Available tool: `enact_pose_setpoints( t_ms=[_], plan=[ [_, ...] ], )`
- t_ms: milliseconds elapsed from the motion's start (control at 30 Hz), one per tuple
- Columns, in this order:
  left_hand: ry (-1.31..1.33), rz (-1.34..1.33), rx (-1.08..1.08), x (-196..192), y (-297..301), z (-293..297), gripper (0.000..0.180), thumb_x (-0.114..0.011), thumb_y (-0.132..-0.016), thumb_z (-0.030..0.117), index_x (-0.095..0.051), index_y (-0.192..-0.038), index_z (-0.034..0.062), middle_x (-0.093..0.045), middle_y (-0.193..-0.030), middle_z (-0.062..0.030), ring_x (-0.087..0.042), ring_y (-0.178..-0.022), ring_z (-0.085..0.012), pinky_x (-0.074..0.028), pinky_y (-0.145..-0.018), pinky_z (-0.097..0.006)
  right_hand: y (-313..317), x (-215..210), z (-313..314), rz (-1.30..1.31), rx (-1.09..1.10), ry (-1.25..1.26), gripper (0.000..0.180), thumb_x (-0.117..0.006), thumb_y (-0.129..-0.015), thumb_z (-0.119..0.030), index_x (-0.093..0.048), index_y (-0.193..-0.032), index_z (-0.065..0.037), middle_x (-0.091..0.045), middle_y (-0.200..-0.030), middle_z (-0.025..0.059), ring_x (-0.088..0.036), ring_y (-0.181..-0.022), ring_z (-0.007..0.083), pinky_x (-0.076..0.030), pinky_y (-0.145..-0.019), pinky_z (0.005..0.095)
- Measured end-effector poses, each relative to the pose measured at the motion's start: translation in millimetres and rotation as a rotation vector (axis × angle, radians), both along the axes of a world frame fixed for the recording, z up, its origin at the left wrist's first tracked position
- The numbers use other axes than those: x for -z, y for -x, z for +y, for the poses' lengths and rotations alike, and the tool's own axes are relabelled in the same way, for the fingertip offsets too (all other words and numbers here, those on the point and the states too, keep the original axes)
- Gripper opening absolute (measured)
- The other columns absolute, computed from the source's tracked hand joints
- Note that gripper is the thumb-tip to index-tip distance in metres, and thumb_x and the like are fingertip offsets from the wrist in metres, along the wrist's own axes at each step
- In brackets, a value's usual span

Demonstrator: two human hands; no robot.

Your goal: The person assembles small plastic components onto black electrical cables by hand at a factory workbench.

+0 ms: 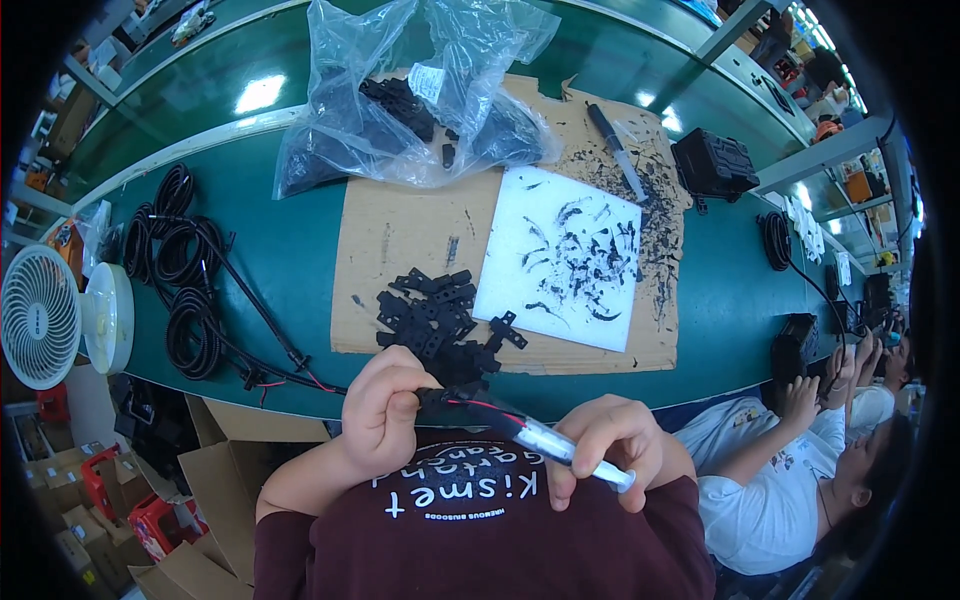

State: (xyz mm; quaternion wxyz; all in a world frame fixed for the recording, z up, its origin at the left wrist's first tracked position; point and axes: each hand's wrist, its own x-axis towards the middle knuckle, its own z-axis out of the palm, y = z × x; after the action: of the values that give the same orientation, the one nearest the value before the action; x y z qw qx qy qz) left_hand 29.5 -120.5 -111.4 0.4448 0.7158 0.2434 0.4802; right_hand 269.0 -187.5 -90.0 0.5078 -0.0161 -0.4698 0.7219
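Note:
My left hand [382, 412] pinches a black cable [300, 378] near its end, where thin red and black wires show. A small black part sits by its fingertips, partly hidden. My right hand [612, 445] grips a clear syringe [543, 440] with a white plunger, its dark front end pointing at the held cable end. Whether tip and cable touch cannot be made out. Just beyond my left hand lies a heap of small black plastic pieces [430, 318]. Beside it, a white foam board [507, 275] smeared with black marks rests on a cardboard sheet [400, 235].
A clear plastic bag [330, 150] of black parts stands at the back. Another syringe [618, 150] lies on the cardboard, near a black box [715, 165]. Coiled black tubes [190, 240] and a white fan [42, 315] are at left. A person in white [765, 480] works at right.

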Motion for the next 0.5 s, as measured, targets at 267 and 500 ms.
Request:
enact_pose_setpoints(
  t_ms=[267,500],
  plan=[
    [0.135,-0.031,-0.02,-2.6,7.5,1.7,0.014,-0.052,-0.092,0.012,-0.055,-0.095,-0.0018,-0.051,-0.083,-0.0079,-0.047,-0.071,-0.015,-0.038,-0.063,-0.025,-28.5,-17.5,13.9,-1.49,0.412,-0.41,0.048,-0.074,-0.072,-0.026,-0.058,-0.113,-0.006,-0.06,-0.096,0.0149,-0.058,-0.081,0.0309,-0.047,-0.069,0.0368],
    [0.307,-0.097,0.088,-4.6,3.0,1.1,0.017,-0.057,-0.084,-0.002,-0.055,-0.1,0.0002,-0.042,-0.103,-0.0079,-0.044,-0.093,-0.0153,-0.037,-0.081,-0.024,3.8,-1.7,28.8,-1.516,0.696,-0.615,0.055,-0.077,-0.065,-0.021,-0.057,-0.114,-0.004,-0.055,-0.092,0.0118,-0.056,-0.078,0.0277,-0.047,-0.067,0.0364]
  ],
)
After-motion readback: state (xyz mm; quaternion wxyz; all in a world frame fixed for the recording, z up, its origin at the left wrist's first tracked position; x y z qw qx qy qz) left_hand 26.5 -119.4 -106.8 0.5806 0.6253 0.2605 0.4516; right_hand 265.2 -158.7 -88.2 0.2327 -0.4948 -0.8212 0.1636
